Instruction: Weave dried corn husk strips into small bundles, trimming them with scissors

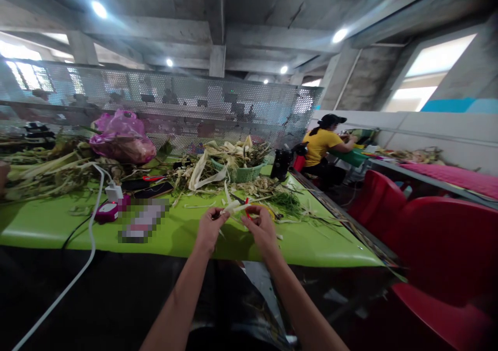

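My left hand (210,227) pinches pale corn husk (231,206) between thumb and fingers, just above the near part of the green tabletop. Close on its right, my right hand (263,229) is closed around the red handles of a pair of scissors (248,216). Their dark blades point up and to the left, behind the husk; the fingers partly hide the handles. Thin pale strips lie around both hands. Something yellow (269,215) shows just behind my right hand.
Beyond my hands, a green basket (243,173) holds dried husks. Green strands (286,202) lie to its right, near a black container (281,163). Leftward are a purple bag (122,137), a phone (154,190) and a power strip (112,209) with a white cable. Red chairs and a seated person are rightward.
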A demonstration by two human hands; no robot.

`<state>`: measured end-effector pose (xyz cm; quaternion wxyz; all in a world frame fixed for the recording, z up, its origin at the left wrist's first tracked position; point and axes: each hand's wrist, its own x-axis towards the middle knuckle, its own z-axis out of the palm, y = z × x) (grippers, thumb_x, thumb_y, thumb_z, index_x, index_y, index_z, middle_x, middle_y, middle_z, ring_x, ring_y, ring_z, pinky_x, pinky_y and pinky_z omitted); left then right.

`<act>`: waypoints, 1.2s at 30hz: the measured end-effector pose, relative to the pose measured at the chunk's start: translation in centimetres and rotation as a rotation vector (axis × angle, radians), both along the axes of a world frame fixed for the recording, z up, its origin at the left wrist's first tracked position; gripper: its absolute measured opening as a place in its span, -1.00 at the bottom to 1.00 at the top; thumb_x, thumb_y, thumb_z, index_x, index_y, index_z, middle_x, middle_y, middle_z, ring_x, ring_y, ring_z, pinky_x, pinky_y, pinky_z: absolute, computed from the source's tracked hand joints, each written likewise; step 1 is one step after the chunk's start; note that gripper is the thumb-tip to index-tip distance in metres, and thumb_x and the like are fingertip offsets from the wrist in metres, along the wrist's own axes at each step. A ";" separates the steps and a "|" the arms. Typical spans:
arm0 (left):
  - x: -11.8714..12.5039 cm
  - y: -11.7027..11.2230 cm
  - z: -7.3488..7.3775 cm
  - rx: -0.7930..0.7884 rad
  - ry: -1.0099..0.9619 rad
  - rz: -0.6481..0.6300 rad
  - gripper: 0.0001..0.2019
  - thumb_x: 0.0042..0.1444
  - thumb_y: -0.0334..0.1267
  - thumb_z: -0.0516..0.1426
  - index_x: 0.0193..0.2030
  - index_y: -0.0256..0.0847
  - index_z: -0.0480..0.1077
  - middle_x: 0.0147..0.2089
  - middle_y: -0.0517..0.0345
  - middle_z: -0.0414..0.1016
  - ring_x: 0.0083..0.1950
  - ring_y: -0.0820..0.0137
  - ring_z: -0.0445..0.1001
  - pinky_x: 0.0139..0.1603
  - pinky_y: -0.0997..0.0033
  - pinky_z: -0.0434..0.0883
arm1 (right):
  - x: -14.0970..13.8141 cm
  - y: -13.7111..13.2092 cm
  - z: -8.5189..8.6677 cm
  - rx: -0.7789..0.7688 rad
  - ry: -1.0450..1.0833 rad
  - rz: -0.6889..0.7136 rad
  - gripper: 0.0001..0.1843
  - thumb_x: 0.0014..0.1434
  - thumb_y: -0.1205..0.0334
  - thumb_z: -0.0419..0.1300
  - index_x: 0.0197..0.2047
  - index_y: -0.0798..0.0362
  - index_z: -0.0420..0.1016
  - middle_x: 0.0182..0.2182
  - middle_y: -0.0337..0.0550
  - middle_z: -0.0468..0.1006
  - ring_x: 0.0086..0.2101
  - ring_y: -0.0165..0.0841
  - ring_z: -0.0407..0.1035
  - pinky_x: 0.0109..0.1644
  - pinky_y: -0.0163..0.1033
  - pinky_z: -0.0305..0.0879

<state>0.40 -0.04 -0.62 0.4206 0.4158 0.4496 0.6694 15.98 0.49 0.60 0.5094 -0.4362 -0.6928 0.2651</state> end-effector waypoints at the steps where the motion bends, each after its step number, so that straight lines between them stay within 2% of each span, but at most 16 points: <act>1: 0.0 -0.1 0.1 -0.001 -0.006 -0.005 -0.65 -0.21 -0.06 0.30 -0.36 -0.29 0.43 -0.48 0.25 0.42 -0.43 0.51 0.32 -0.34 0.50 0.26 | -0.3 0.2 -0.2 -0.031 0.006 0.002 -0.60 0.07 0.00 0.19 -0.10 0.08 0.40 -0.21 -0.04 0.50 -0.40 -0.32 0.33 -0.38 -0.25 0.25; 4: 0.0 -0.2 0.1 0.004 -0.003 -0.050 -0.64 -0.21 -0.07 0.31 -0.33 -0.30 0.46 -0.44 0.22 0.47 -0.39 0.47 0.38 -0.28 0.47 0.30 | -1.4 0.4 -0.2 -0.146 0.048 0.084 -0.67 0.02 0.00 0.23 -0.24 0.08 0.43 -0.32 -0.11 0.51 -0.42 -0.34 0.33 -0.43 -0.28 0.22; 6: 0.1 -0.2 0.1 0.021 0.008 -0.091 -0.64 -0.20 -0.09 0.31 -0.29 -0.29 0.48 -0.39 0.18 0.51 -0.34 0.44 0.41 -0.21 0.43 0.32 | -1.9 0.3 0.1 -0.230 0.120 0.161 -0.67 0.05 -0.02 0.18 -0.28 0.08 0.43 -0.38 -0.16 0.49 -0.52 -0.40 0.26 -0.52 -0.31 0.16; 8: 0.1 -0.2 0.0 0.048 0.033 -0.140 -0.65 -0.16 -0.11 0.30 -0.25 -0.29 0.50 -0.34 0.14 0.54 -0.29 0.41 0.44 -0.16 0.39 0.34 | -2.2 0.3 0.4 -0.263 0.175 0.207 -0.66 0.07 -0.05 0.15 -0.29 0.08 0.42 -0.41 -0.19 0.47 -0.54 -0.41 0.24 -0.53 -0.31 0.15; 11: 0.1 -0.2 -0.3 0.092 0.075 -0.207 -0.67 -0.09 -0.15 0.26 -0.18 -0.27 0.51 -0.23 0.08 0.54 -0.21 0.38 0.45 -0.08 0.35 0.36 | -2.2 0.2 0.5 -0.263 0.223 0.244 -0.65 0.08 -0.05 0.14 -0.25 0.07 0.42 -0.41 -0.20 0.45 -0.45 -0.37 0.29 -0.44 -0.31 0.22; 14: 0.1 -0.2 -0.4 0.129 0.132 -0.243 -0.68 -0.02 -0.19 0.20 -0.11 -0.24 0.51 -0.13 0.05 0.51 -0.10 0.34 0.44 0.01 0.33 0.34 | -2.1 0.1 0.3 -0.298 0.269 0.259 -0.64 0.10 -0.06 0.14 -0.22 0.07 0.42 -0.47 -0.24 0.40 -0.46 -0.37 0.27 -0.41 -0.30 0.21; 17: 0.0 -0.4 -0.3 0.143 0.219 -0.257 -0.66 0.02 -0.25 0.16 -0.04 -0.22 0.49 -0.10 0.04 0.49 -0.05 0.33 0.41 0.04 0.33 0.31 | -2.3 0.2 0.0 -0.249 0.310 0.232 -0.64 0.03 -0.03 0.22 -0.22 0.06 0.41 -0.44 -0.24 0.42 -0.40 -0.35 0.29 -0.30 -0.27 0.24; 20: 0.1 -0.6 -0.1 0.144 0.302 -0.236 -0.60 -0.01 -0.35 0.14 0.02 -0.22 0.45 -0.20 0.10 0.46 -0.17 0.40 0.39 -0.07 0.40 0.32 | -2.4 0.2 -0.3 -0.216 0.332 0.251 -0.59 -0.04 0.02 0.30 -0.17 0.06 0.39 -0.36 -0.22 0.45 -0.32 -0.32 0.32 -0.19 -0.23 0.26; 24: 0.3 -0.8 0.2 0.134 0.332 -0.194 -0.47 -0.04 -0.40 0.13 0.15 -0.22 0.33 -0.42 0.27 0.28 -0.39 0.51 0.26 -0.29 0.51 0.29 | -2.2 0.4 -0.3 -0.240 0.362 0.262 -0.64 -0.05 0.02 0.29 -0.24 0.05 0.39 -0.39 -0.23 0.46 -0.33 -0.31 0.32 -0.20 -0.23 0.26; 27: 0.6 -0.8 0.4 0.132 0.345 -0.205 -0.47 -0.04 -0.38 0.13 0.15 -0.24 0.31 -0.45 0.30 0.21 -0.40 0.52 0.25 -0.30 0.51 0.28 | -1.8 0.5 -0.3 -0.250 0.449 0.234 -0.68 -0.06 0.01 0.29 -0.32 0.05 0.39 -0.43 -0.25 0.44 -0.36 -0.34 0.30 -0.23 -0.26 0.25; 32: -0.2 -1.0 0.1 0.112 0.527 -0.177 -0.50 -0.02 -0.35 0.13 0.14 -0.22 0.32 -0.44 0.26 0.30 -0.42 0.48 0.28 -0.32 0.46 0.28 | -1.1 0.8 -0.6 -0.276 0.572 0.169 -0.67 -0.07 -0.01 0.29 -0.37 0.04 0.34 -0.52 -0.31 0.34 -0.50 -0.43 0.20 -0.40 -0.32 0.16; 36: -2.0 -1.6 -0.2 0.139 0.769 -0.126 -0.64 -0.03 -0.41 0.09 -0.06 -0.18 0.47 -0.38 0.16 0.39 -0.35 0.40 0.34 -0.26 0.39 0.31 | -0.7 0.8 -0.8 -0.294 0.629 0.125 -0.63 -0.06 -0.05 0.27 -0.33 0.03 0.31 -0.57 -0.36 0.26 -0.58 -0.47 0.08 -0.52 -0.34 0.03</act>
